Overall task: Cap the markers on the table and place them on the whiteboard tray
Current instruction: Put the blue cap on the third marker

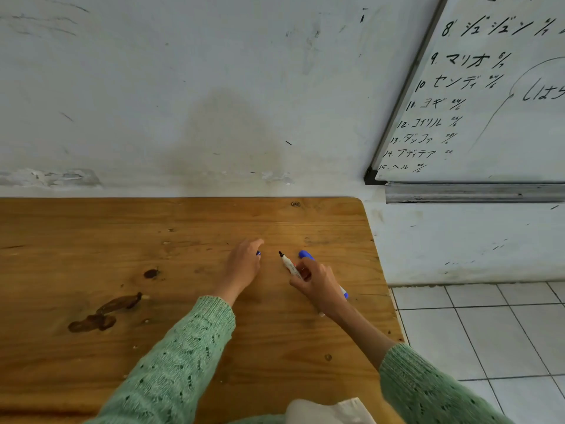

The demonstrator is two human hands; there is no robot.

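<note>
My right hand (318, 283) grips an uncapped white marker (289, 265). Its dark tip points up and left, and its blue rear end sticks out behind my wrist. Just beyond that hand a blue piece (305, 255) lies on the wooden table (91, 240); I cannot tell whether it is a cap or the end of another marker. My left hand (244, 264) rests on the table a little left of the marker tip, fingers curled around a small blue cap (258, 253) that barely shows. The grey whiteboard tray (474, 192) runs along the wall at the upper right, apart from the table.
The whiteboard (489, 102) with black writing hangs above the tray. The table's right edge ends near the tray, with white floor tiles (489, 332) below. Dark stains (104, 313) mark the table at the left. A pale cloth (330, 411) lies at the near edge.
</note>
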